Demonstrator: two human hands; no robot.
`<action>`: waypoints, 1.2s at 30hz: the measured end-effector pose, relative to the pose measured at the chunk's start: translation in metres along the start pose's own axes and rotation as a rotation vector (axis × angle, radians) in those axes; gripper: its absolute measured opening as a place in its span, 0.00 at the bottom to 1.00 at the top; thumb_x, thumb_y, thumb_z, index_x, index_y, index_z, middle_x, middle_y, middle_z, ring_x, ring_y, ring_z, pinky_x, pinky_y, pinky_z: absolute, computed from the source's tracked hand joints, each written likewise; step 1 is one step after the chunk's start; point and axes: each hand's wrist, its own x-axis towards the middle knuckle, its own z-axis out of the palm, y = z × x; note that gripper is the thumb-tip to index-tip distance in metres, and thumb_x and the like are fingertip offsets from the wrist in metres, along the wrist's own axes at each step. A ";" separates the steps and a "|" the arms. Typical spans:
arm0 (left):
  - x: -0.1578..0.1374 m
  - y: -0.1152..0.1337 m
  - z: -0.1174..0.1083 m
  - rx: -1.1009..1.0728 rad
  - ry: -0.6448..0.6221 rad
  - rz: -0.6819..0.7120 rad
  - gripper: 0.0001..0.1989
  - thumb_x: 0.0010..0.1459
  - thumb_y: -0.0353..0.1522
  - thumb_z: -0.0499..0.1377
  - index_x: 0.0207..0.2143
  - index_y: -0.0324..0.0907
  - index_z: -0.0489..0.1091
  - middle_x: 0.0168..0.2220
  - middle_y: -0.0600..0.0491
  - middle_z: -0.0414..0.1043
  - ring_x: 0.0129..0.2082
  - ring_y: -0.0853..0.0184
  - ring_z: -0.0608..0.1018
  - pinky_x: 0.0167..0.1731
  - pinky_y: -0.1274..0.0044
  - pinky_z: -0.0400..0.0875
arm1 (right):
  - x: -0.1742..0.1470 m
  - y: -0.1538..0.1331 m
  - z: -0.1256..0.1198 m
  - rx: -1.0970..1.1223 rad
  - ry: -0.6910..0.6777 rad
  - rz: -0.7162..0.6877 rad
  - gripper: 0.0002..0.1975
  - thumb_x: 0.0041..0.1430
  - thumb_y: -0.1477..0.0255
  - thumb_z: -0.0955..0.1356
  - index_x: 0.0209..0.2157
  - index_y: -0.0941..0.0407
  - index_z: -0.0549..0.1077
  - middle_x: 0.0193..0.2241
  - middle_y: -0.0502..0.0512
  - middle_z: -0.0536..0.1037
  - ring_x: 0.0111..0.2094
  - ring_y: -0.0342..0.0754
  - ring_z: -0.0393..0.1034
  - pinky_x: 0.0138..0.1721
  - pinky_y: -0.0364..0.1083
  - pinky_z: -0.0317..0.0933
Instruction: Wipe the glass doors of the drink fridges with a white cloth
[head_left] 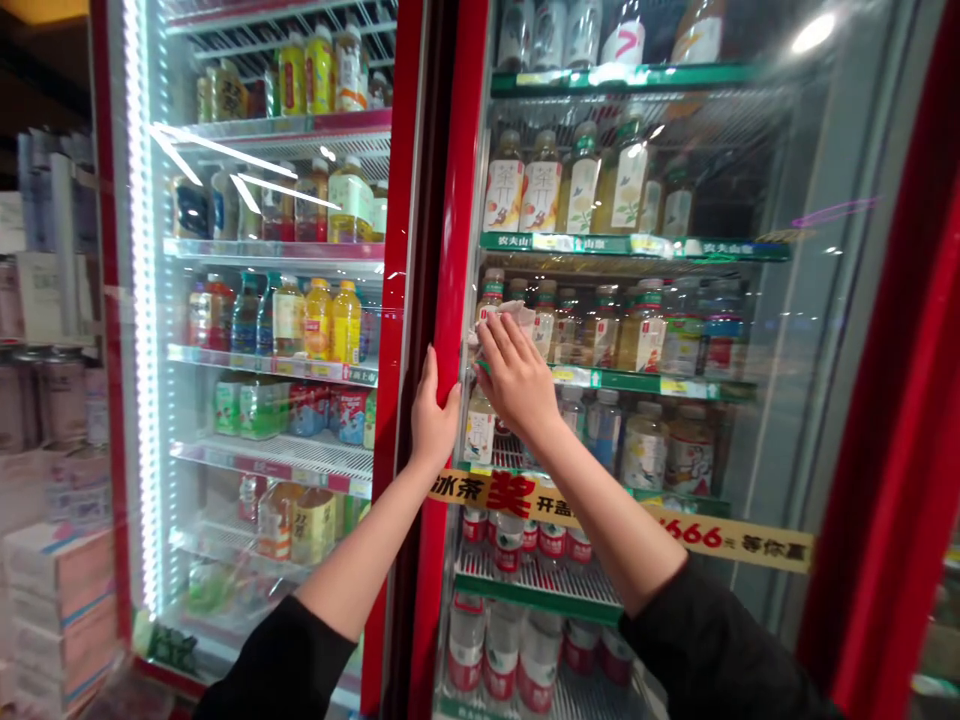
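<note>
My right hand (516, 372) lies against the glass door (780, 400) of the right-hand drinks fridge. Under its fingers is a crumpled pale cloth (523, 318), pressed to the glass; part of it is hidden by the hand. My left hand (435, 415) rests at the edge of the red door frame (455, 250), with its fingers stretched upward and the thumb apart. Behind the glass near my right hand stand several bottles of tea (651, 330) on a green-edged shelf (675, 386).
A yellow printed strip (750, 545) crosses the glass below my right hand. To the left stands another lit drinks fridge (274, 455) with bottles and packs. Stacked boxes (60, 590) are at the far left. Another red frame (889, 420) runs down the right.
</note>
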 end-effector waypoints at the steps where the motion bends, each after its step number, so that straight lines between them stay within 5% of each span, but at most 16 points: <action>1: -0.001 0.000 0.000 0.021 0.004 0.021 0.40 0.76 0.34 0.58 0.83 0.58 0.47 0.83 0.59 0.49 0.83 0.60 0.54 0.82 0.63 0.52 | -0.001 -0.003 0.002 -0.003 -0.012 -0.007 0.30 0.79 0.72 0.65 0.78 0.57 0.64 0.77 0.64 0.65 0.79 0.62 0.58 0.79 0.67 0.60; 9: 0.012 0.022 0.011 0.356 -0.077 0.511 0.40 0.78 0.26 0.47 0.85 0.54 0.35 0.85 0.53 0.43 0.84 0.63 0.49 0.84 0.63 0.48 | -0.030 0.032 -0.027 -0.049 -0.086 -0.152 0.30 0.79 0.78 0.62 0.78 0.55 0.65 0.76 0.59 0.67 0.78 0.58 0.61 0.78 0.61 0.63; 17: 0.049 0.018 0.032 0.400 -0.064 0.732 0.39 0.79 0.24 0.44 0.85 0.50 0.34 0.84 0.50 0.47 0.83 0.62 0.52 0.83 0.61 0.53 | -0.005 0.028 -0.019 0.019 -0.102 -0.054 0.32 0.77 0.81 0.61 0.78 0.53 0.64 0.77 0.56 0.66 0.80 0.57 0.57 0.80 0.63 0.59; 22: 0.047 0.011 0.033 0.304 0.092 0.762 0.41 0.77 0.21 0.43 0.85 0.53 0.38 0.84 0.55 0.48 0.83 0.66 0.54 0.82 0.66 0.56 | -0.037 0.049 -0.038 0.074 -0.148 -0.196 0.32 0.77 0.81 0.61 0.77 0.50 0.66 0.75 0.54 0.70 0.77 0.56 0.63 0.78 0.61 0.65; 26: 0.044 0.009 0.034 0.322 0.104 0.767 0.43 0.74 0.18 0.45 0.85 0.52 0.40 0.83 0.54 0.51 0.82 0.64 0.58 0.82 0.64 0.58 | -0.051 0.069 -0.049 0.057 0.167 0.020 0.30 0.78 0.78 0.62 0.76 0.47 0.67 0.77 0.56 0.68 0.71 0.58 0.73 0.67 0.57 0.78; 29: 0.044 0.007 0.034 0.323 0.098 0.743 0.44 0.72 0.18 0.45 0.85 0.52 0.39 0.83 0.54 0.51 0.82 0.63 0.59 0.82 0.63 0.58 | -0.035 0.065 -0.040 0.079 0.289 0.097 0.24 0.79 0.75 0.65 0.69 0.46 0.74 0.71 0.58 0.76 0.68 0.58 0.76 0.65 0.58 0.80; 36: 0.046 0.004 0.037 0.313 0.108 0.671 0.44 0.72 0.18 0.45 0.85 0.51 0.40 0.82 0.52 0.53 0.82 0.64 0.57 0.82 0.60 0.55 | -0.026 0.035 -0.020 0.066 0.125 -0.041 0.17 0.79 0.77 0.65 0.57 0.51 0.83 0.57 0.61 0.86 0.65 0.58 0.78 0.66 0.60 0.77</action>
